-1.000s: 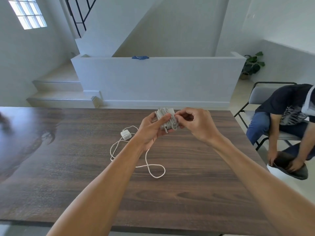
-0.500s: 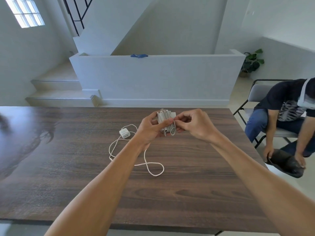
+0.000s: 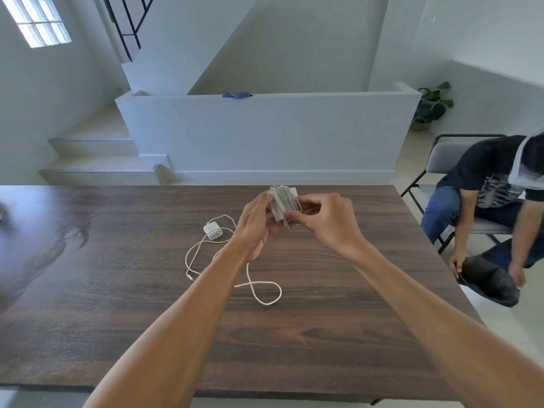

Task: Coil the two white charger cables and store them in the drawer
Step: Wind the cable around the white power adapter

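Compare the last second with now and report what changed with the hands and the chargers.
Little changed. Both hands keep hold of the wound charger bundle above the table; the right hand shifted its fingertips down to the bundle's lower end, the left hand steady. The second charger and its loose cable stayed put.

Both forearms are seen bare to the frame edge; left hand (image 3: 255,228) and right hand (image 3: 325,220) are ungloved.

Dark wood table (image 3: 323,334); seated person (image 3: 485,201) right; potted plant (image 3: 434,104); stairs (image 3: 94,160).
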